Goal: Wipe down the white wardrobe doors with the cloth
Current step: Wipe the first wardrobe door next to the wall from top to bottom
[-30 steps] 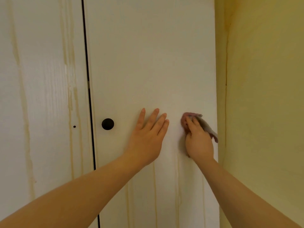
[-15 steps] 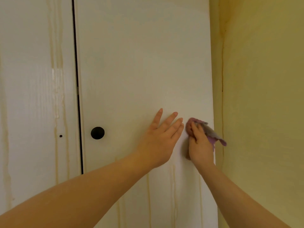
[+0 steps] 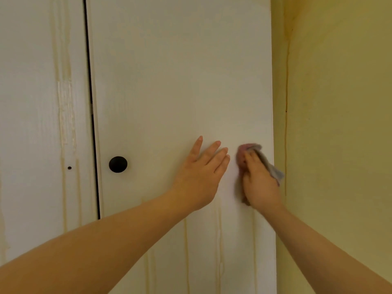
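Right now: cloth [image 3: 243, 154] bunched under my right grip [image 3: 259, 183], fingers curled over it, pressing it to the right-hand wardrobe door [image 3: 180, 81] close against that door's outer edge, where the yellow wall [image 3: 339, 124] begins. A grey tail of the cloth hangs out past my knuckles toward the wall; whether it touches the wall I cannot tell, as the cloth is blurred.

Left grip [image 3: 199, 177] released, fingers straight, palm flat on the same door, just beside the cloth on its left, not touching it.

Key relation: nearly all of the door lies left of the cloth, toward the black knob [image 3: 118, 164], and the door's long axis runs up-down. Pale yellow streaks [image 3: 219, 240] run vertically below both wrists.

Judgement: no room for a stroke rightward. The next pass goes up or down along the edge, or left, and left means lifting the flat grip first. Left door [image 3: 31, 102] lies well apart, beyond the dark gap.
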The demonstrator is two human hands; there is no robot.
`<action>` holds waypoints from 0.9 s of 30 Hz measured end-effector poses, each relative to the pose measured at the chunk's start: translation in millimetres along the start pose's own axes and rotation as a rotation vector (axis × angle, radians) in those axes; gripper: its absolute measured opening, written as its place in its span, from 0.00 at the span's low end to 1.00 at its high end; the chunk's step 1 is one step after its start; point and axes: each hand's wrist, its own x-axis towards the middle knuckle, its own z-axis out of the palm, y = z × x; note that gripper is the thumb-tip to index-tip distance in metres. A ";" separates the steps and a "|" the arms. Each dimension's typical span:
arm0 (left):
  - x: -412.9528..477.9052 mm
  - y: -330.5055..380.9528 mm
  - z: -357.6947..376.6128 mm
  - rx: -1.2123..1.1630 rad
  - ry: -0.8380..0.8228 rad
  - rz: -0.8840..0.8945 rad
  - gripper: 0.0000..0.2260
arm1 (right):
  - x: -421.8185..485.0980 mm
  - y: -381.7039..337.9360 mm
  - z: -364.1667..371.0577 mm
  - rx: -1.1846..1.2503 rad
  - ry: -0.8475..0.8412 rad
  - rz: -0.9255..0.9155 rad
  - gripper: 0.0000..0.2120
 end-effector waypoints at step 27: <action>-40.4 14.3 -15.0 -0.030 -0.026 -0.017 0.21 | -45.4 0.5 14.0 0.016 0.007 0.169 0.24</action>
